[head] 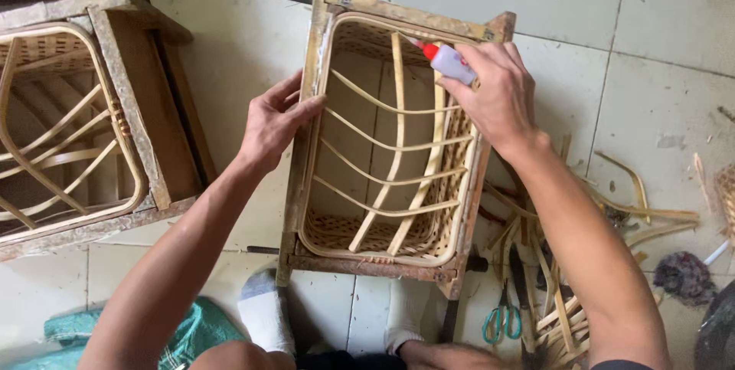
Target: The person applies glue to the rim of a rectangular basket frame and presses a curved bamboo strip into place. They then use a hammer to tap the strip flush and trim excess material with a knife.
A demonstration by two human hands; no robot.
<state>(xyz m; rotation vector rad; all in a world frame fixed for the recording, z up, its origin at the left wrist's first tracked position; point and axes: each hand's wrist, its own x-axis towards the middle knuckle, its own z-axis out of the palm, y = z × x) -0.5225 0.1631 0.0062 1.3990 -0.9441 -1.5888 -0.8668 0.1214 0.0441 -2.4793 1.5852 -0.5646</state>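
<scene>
- We have a woven basket (387, 140) set inside a rough wooden frame (302, 148) standing on the tiled floor (658, 25), right in front of us between our feet.
- Our right hand (498, 94) is closed around a small white glue bottle (452, 63), its red tip pointing toward the basket's upper right rim.
- Our left hand (276, 121) rests on the frame's left side, fingers loosely curled over the edge and not gripping anything else; it seems to steady the piece.
- As we judge it, the work is well along: the woven sides and bottom are in place, and curved cane strips already cross the opening. Gluing along the rim looks to be the step in hand; we cannot tell how much of the rim is already glued.
- Both forearms reach forward and down, the right wrist bent inward over the corner.
- A second framed basket (69, 125) sits to the left; loose cane strips (559, 301) and green-handled scissors (501, 320) lie on the right.
</scene>
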